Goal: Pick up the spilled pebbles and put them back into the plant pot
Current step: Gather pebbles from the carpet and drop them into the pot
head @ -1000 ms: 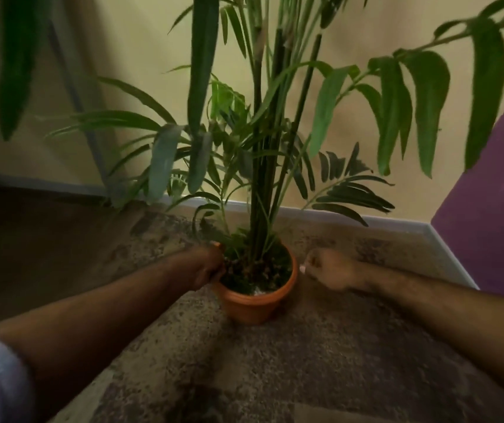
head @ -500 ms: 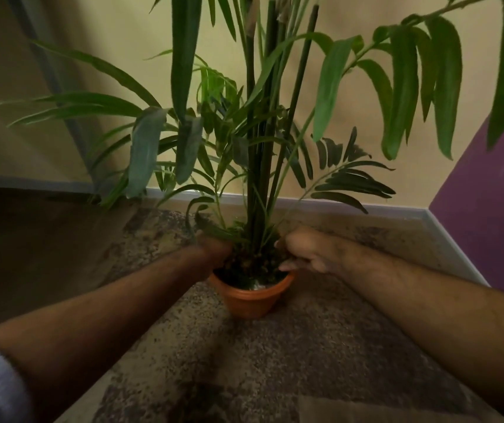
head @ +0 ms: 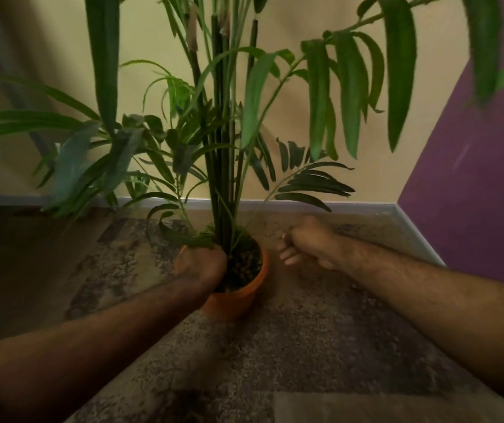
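Observation:
An orange plant pot [head: 238, 300] stands on the mottled carpet and holds a tall green palm [head: 223, 132]. Dark pebbles [head: 244, 267] lie on the soil inside it. My left hand [head: 201, 264] grips the pot's left rim, with its fingers curled over the edge. My right hand [head: 302, 245] hovers just right of the pot, apart from it, fingers loosely curled, and I see nothing in it. The hand is blurred. I cannot make out any loose pebbles against the carpet's pattern.
The patterned carpet [head: 321, 331] spreads around the pot. A grey skirting board [head: 351, 206] runs along the yellow wall behind, and a purple wall [head: 473, 193] closes the right side. Palm leaves hang low over the pot and both hands.
My right hand moved from the carpet to above the pot, then drew back to the right of it. My left hand has stayed on the rim.

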### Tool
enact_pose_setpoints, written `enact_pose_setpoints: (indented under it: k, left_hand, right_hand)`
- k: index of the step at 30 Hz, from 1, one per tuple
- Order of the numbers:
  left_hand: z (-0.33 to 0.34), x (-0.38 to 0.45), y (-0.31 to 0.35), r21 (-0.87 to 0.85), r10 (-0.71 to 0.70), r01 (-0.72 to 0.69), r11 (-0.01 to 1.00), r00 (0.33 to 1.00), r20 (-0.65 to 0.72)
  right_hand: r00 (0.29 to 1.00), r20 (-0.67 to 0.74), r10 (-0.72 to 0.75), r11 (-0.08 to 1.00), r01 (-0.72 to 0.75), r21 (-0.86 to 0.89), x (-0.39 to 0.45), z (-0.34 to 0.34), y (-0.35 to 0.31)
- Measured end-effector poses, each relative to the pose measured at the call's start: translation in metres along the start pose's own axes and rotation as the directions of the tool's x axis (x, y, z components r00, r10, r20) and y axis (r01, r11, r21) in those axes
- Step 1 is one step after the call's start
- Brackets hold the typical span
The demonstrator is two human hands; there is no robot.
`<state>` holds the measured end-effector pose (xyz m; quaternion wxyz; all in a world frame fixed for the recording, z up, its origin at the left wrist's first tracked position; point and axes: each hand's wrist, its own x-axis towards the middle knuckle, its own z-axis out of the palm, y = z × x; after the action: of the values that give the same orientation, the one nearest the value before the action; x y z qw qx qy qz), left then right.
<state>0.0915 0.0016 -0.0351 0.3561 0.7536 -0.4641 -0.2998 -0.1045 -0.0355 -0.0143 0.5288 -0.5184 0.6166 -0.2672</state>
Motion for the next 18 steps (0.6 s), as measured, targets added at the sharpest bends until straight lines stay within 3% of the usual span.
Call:
enact_pose_setpoints:
  k: [9, 18]
  left_hand:
    - [0.074, -0.032, -0.009, 0.087, 0.312, -0.343, 0.935, 0.915, 0.257]
    - [0.150, -0.057, -0.013, 0.197, 0.313, -0.502, 0.842, 0.752, 0.581]
  right_hand:
    - [0.970, -0.233, 0.069, 0.958, -0.129, -0.255, -0.024, -0.087, 0.073]
    - [0.964, -0.258, 0.068, 0.873, -0.183, -0.453, -0.067, -0.169, 0.166]
